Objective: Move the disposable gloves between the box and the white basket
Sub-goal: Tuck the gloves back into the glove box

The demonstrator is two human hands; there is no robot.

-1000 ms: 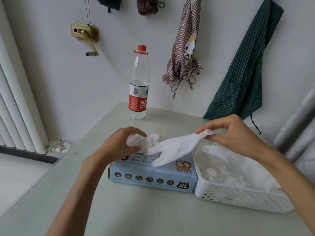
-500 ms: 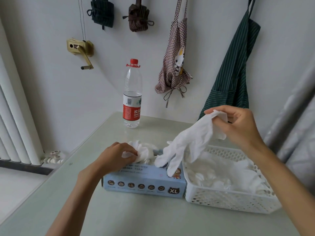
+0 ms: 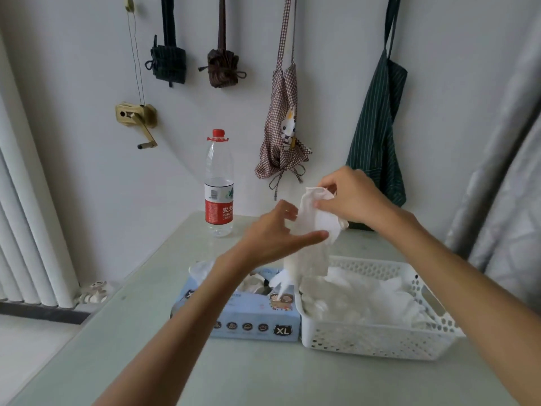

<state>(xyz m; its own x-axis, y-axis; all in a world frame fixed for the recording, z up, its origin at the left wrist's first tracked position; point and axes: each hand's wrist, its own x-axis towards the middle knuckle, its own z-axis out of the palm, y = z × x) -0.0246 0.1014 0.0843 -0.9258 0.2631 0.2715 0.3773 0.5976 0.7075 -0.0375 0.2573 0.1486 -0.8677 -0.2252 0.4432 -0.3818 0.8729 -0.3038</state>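
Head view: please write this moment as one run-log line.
right hand: pinches glove cuff | left hand: touches glove | glove: above basket

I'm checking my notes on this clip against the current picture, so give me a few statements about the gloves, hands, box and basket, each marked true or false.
1. The right hand pinches the cuff of a white glove held up in the air. True.
2. The glove's fingers hang down toward the blue box. True.
3. The white basket stands to the left of the box. False: it stands directly right of the box.
4. The basket holds no gloves. False: a heap of white gloves lies in it.
5. The water bottle lies on its side. False: it stands upright near the wall.
6. The left hand reaches to the hanging glove. True.
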